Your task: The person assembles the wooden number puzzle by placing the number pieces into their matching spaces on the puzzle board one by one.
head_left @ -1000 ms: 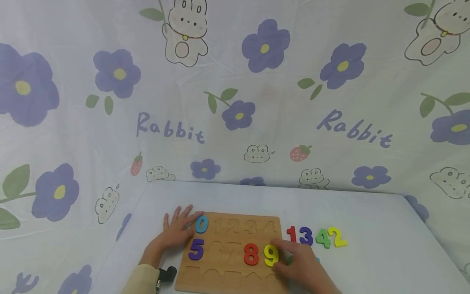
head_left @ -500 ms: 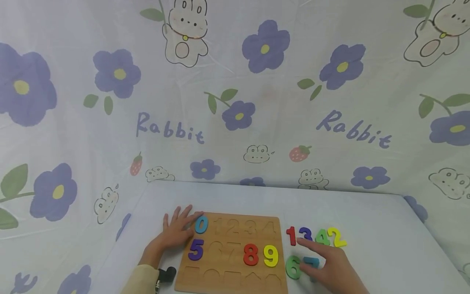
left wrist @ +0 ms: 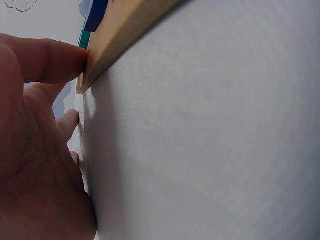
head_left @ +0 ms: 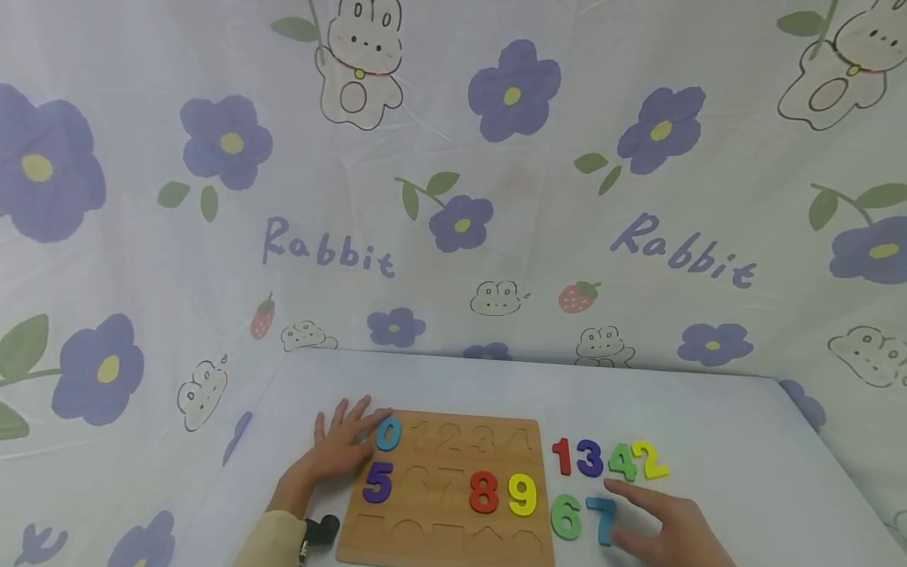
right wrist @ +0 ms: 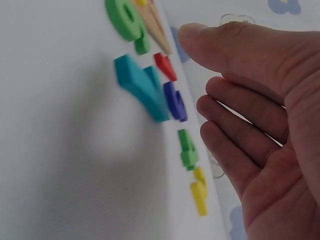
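A wooden number board [head_left: 425, 543] lies on the table with a blue 0 [head_left: 388, 434], purple 5 [head_left: 378, 482], red 8 [head_left: 484, 492] and yellow 9 [head_left: 523, 494] in its slots. My left hand [head_left: 342, 441] rests at the board's upper left corner, fingers spread; its thumb [left wrist: 55, 60] touches the board's side in the left wrist view. My right hand [head_left: 673, 529] hovers beside a blue 7 [head_left: 602, 520], thumb and index finger apart with nothing between them. In the right wrist view the teal-looking 7 [right wrist: 142, 87] stands clear of the thumb [right wrist: 215, 45].
Right of the board lie a green 6 [head_left: 566, 517], red 1 [head_left: 562, 457], purple 3 [head_left: 590, 458], green 4 [head_left: 623, 462] and yellow 2 [head_left: 649, 460]. The white table [head_left: 751, 441] ends at a curtain [head_left: 567, 197] printed with flowers and rabbits.
My right hand has let go of the yellow 9 on the board and moved right, past the green 6, to the blue 7. The left hand stays put.
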`<state>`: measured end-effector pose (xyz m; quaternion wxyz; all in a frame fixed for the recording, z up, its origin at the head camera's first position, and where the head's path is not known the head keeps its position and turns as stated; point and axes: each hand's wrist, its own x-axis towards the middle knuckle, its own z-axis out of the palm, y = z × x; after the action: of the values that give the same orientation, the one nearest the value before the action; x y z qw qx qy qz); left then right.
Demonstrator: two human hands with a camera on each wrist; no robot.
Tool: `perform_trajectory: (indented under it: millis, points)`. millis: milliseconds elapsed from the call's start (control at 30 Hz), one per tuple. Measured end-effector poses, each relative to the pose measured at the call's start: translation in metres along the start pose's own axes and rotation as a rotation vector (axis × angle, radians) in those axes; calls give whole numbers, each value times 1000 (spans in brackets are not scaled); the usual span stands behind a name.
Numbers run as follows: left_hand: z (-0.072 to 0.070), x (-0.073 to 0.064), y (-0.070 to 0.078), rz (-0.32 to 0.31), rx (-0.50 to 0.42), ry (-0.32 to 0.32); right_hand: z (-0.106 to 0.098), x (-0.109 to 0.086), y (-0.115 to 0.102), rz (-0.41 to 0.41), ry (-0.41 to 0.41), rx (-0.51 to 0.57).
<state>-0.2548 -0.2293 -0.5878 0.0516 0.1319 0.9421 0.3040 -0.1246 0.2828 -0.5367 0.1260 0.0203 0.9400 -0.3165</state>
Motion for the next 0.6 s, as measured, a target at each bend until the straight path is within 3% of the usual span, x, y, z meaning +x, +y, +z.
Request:
perform_trajectory:
  millis: [133, 367, 600]
  points:
    - [-4, -3, 5, -1, -8, -9, 6, 3, 4, 37, -22, 4]
    - [-9, -7, 12, -1, -36, -24, 19, 11, 10, 22, -21, -20]
    - [-1, -2, 0, 15, -24, 6, 24, 14, 13, 46, -11, -23]
